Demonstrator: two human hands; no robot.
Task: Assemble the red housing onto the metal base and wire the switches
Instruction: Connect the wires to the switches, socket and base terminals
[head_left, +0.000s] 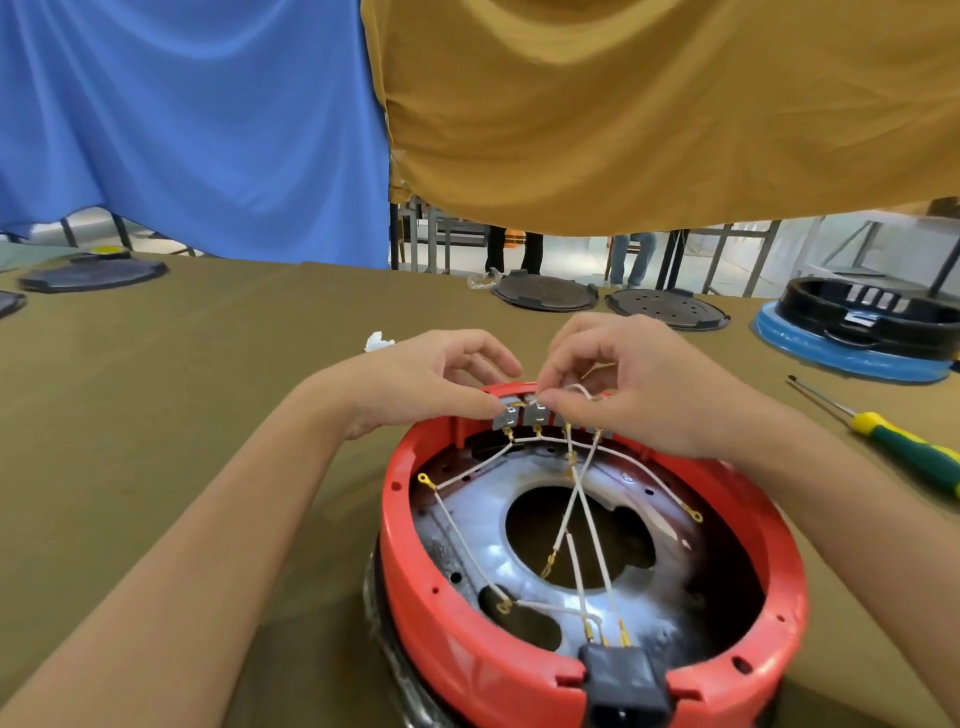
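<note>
Head view: a row of small grey switches (524, 414) sits at the far inner rim of the red housing (519, 670), which rests on the metal base (519, 525) on the table (208, 415). White wires (576, 499) run from the switches toward the near side. Both hands meet right over the row. The left hand (415, 379) pinches the leftmost switch with thumb and forefinger. The right hand (623, 384), fingers curled, pinches a loose wire end just beside the second switch. A screwdriver (883, 436) lies well apart, to the right.
</note>
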